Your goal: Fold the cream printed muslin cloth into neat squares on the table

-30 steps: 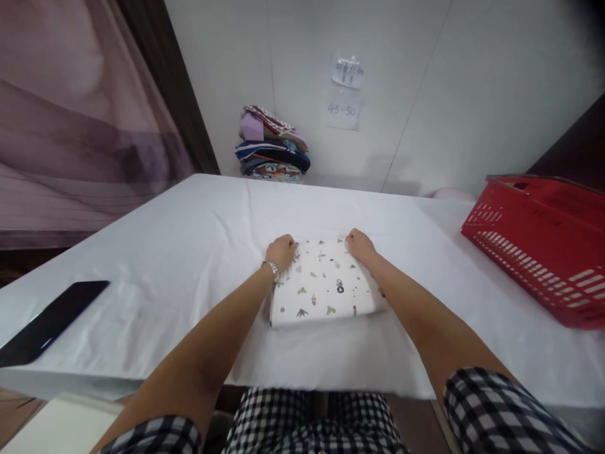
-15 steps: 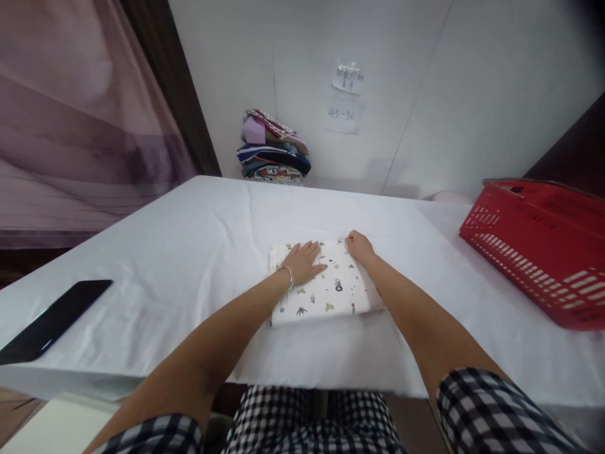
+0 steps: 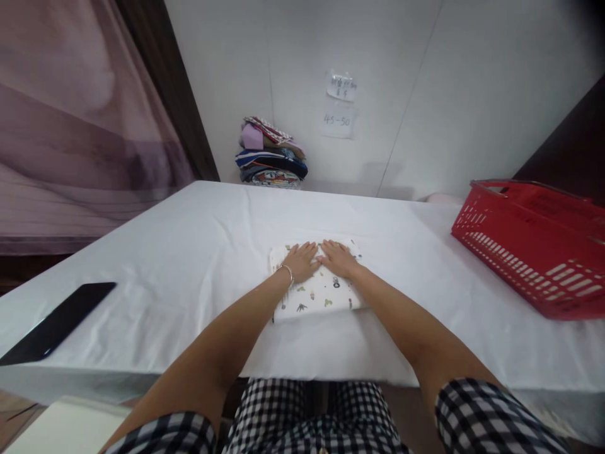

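Observation:
A folded white cloth with small printed figures (image 3: 317, 296) lies in the middle of the white-covered table (image 3: 189, 252). My left hand (image 3: 301, 260), with a bracelet at the wrist, lies flat on the cloth's far left part, fingers spread. My right hand (image 3: 336, 258) lies flat beside it on the far middle of the cloth, fingertips nearly touching the left hand's. Neither hand grips anything.
A red plastic basket (image 3: 529, 246) stands at the right side of the table. A stack of folded clothes (image 3: 270, 153) sits at the far edge against the wall. A black flat object (image 3: 57, 321) lies near the left front corner. Paper notes (image 3: 340, 104) hang on the wall.
Both hands have let go of the cloth's far corners. The left opened flat first, then the right slid left and flattened next to it.

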Demonstrator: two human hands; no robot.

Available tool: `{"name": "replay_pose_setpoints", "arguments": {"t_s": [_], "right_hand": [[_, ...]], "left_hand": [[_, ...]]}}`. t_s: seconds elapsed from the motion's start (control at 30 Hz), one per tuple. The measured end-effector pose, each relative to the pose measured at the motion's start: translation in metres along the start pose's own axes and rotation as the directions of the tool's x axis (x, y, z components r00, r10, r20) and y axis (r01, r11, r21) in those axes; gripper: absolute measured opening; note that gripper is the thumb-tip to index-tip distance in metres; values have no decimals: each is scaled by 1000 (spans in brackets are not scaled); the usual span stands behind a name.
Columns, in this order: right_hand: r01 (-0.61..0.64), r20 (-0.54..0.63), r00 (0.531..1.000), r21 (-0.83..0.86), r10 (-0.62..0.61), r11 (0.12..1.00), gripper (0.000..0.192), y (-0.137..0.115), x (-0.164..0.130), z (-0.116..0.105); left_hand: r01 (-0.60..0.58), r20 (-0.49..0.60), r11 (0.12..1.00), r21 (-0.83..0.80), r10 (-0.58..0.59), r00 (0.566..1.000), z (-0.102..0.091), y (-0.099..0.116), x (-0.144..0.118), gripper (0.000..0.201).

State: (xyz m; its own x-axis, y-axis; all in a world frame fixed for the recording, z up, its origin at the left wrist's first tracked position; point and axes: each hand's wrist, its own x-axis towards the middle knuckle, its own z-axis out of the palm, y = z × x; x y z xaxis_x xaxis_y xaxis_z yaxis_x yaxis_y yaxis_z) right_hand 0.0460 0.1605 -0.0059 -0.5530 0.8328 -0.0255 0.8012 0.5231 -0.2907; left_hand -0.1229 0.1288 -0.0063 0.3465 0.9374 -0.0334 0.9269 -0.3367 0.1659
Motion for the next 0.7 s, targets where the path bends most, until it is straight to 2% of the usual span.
{"name": "replay_pose_setpoints", "arguments": {"t_s": [0.1, 0.2, 0.43, 0.6, 0.7], "right_hand": [[-72, 15, 997, -68, 73, 995, 66, 21, 7, -5], [-112, 30, 993, -109, 116, 988, 71, 30, 10, -7], [-302, 41, 951, -91, 306, 949, 79, 35, 10, -11], [-319, 33, 947, -37, 320, 947, 73, 30, 2, -14], [-275, 8, 962, 14, 275, 961, 67, 28, -24, -15]], "left_hand": [[37, -2, 999, 16, -37, 999, -2, -4, -1, 62], [141, 15, 989, 34, -141, 990, -6, -14, -5, 67], [388, 31, 922, -19, -387, 922, -12, -37, -22, 62], [416, -11, 904, -98, -419, 908, -13, -37, -25, 58], [427, -2, 896, -122, -431, 903, -13, -36, -24, 57]]}}
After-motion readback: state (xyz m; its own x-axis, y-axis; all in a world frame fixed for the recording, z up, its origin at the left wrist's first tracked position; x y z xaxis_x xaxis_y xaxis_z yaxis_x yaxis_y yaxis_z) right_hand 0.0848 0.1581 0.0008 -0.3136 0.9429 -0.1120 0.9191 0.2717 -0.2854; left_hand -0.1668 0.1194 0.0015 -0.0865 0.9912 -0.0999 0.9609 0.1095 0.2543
